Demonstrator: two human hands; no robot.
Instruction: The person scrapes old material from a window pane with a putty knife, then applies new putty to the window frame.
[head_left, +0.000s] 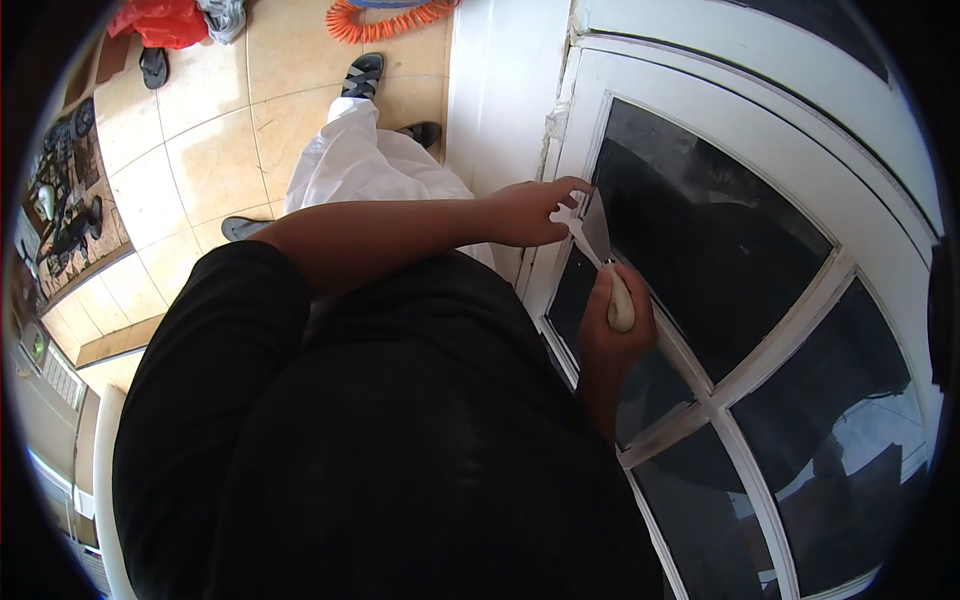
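My right hand is closed round the pale rounded handle of a scraper. The blade points up towards my left hand and lies over the edge of a white-framed glass door or window. Whitish material shows along one side of the blade. Beside the blade tip is my left hand, its thumb and a forward finger apart near the white frame. Something white shows in the gap between them; whether the hand touches it is unclear. Dark glass fills the panes next to both hands.
White frame bars cross between the panes. On the tiled floor are a coiled orange hose, a loose dark sandal and a red cloth or bag. A person in white trousers and sandals shows beyond my left arm.
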